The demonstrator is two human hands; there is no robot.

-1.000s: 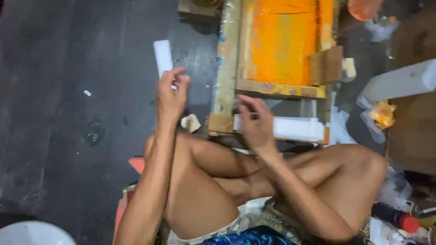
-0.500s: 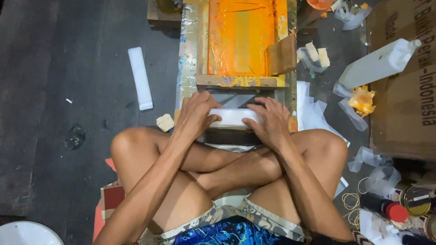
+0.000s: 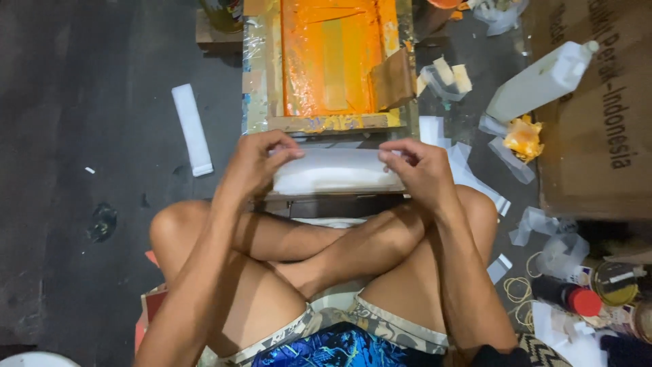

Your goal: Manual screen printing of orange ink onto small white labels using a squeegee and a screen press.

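I sit cross-legged on a dark floor. Both hands hold a stack of white plastic bags (image 3: 336,171) flat in front of my knees. My left hand (image 3: 255,163) grips its left end and my right hand (image 3: 421,170) grips its right end. Just beyond the stack lies a wooden-framed printing screen (image 3: 326,61) smeared with orange ink. A brown squeegee (image 3: 392,78) leans on the screen's right side.
A single white strip (image 3: 191,138) lies on the floor to the left. To the right are a white plastic bottle (image 3: 540,81), an ink-stained orange rag (image 3: 524,138), a cardboard box (image 3: 598,136), scattered white scraps, rubber bands (image 3: 519,292) and a red-capped bottle (image 3: 567,295).
My left hand left the white strip on the floor at the left and came back. Both hands now hold the white stack, and the view has steadied and moved closer.
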